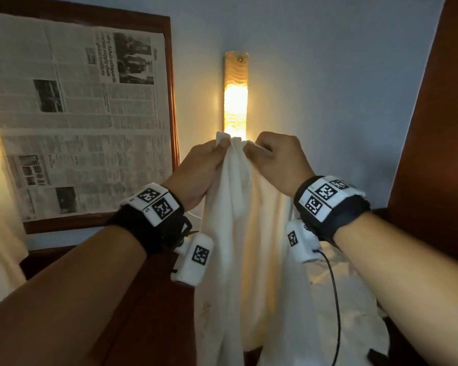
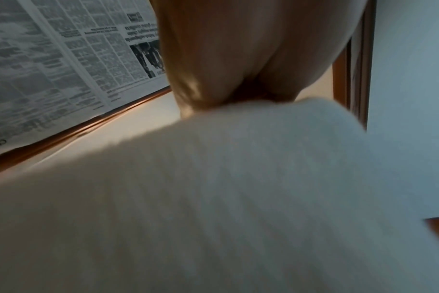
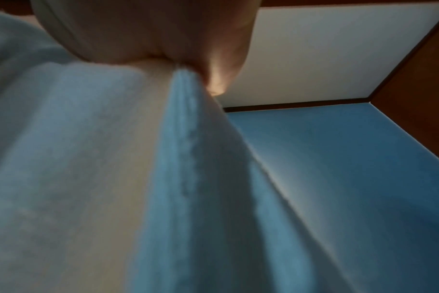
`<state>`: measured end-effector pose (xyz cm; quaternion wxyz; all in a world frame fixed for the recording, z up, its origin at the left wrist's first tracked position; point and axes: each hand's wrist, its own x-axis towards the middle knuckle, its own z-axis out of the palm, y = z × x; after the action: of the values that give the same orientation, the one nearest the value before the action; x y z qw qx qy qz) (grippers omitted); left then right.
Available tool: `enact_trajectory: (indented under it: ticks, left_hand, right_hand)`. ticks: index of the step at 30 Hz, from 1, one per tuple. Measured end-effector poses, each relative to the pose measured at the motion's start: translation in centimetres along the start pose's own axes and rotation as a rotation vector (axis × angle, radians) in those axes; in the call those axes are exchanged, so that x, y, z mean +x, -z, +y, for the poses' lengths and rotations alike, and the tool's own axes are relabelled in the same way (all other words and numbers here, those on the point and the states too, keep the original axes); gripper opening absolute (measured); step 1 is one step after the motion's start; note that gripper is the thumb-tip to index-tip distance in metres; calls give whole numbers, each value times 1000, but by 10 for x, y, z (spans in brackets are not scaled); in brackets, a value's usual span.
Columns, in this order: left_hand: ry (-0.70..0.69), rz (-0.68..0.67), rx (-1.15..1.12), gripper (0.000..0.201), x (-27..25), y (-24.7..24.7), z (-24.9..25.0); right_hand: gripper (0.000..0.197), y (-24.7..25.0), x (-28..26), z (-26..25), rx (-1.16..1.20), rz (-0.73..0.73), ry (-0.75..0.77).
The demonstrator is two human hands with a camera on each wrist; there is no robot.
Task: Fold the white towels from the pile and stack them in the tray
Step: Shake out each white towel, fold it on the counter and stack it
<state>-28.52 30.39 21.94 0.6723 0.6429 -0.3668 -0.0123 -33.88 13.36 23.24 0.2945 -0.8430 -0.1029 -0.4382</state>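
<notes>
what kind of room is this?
Likely a bedroom or hotel room: lit wall lamp, framed newspaper on the wall, dark wood furniture, white bedding below the held towel.

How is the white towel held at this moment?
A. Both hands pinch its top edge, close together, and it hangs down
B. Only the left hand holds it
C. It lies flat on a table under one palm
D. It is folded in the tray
A: the left hand and right hand both pinch the top of the white towel, which hangs between the forearms.
</notes>
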Motion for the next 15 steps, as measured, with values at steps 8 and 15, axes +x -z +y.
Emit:
enact_trajectory:
  ticks: [8,15]
  left_hand:
    - [-46,77,231,38,17,-30,4]
    - [39,149,272,56,12,-40,2]
  right_hand:
    - [35,3,-44,66,5,-211,-29]
    - [27,-8,-106,159,-254,-490,-234]
